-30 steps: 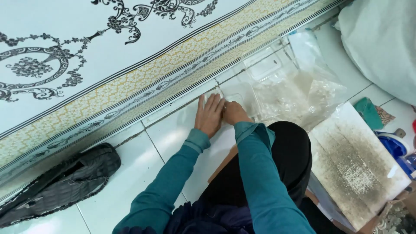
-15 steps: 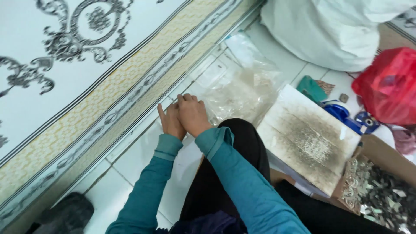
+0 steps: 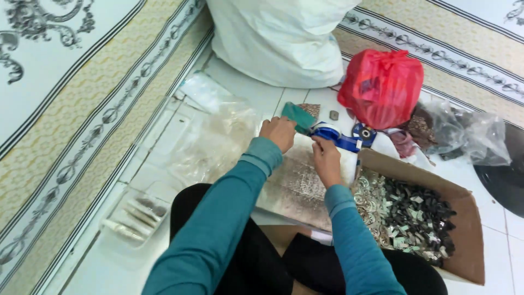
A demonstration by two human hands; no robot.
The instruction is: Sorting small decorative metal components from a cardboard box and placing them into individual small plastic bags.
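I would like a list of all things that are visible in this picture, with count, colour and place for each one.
sack: one, white, top middle on the tiled floor
red bag: one, red plastic, right of the sack
clear bags: a few, see-through, far right beside the red bag
blue tool: one, blue, at the fingertips of both hands
green piece: one, teal green, under the left hand
cardboard box: one, brown, lower right, full of small dark and silvery parts
board: one, pale with grey specks, under the forearms
plastic sheets: several, clear, left of the board
carpet: patterned, cream and black, left
left hand: teal sleeve, on the green piece
right hand: teal sleeve, touching the blue tool
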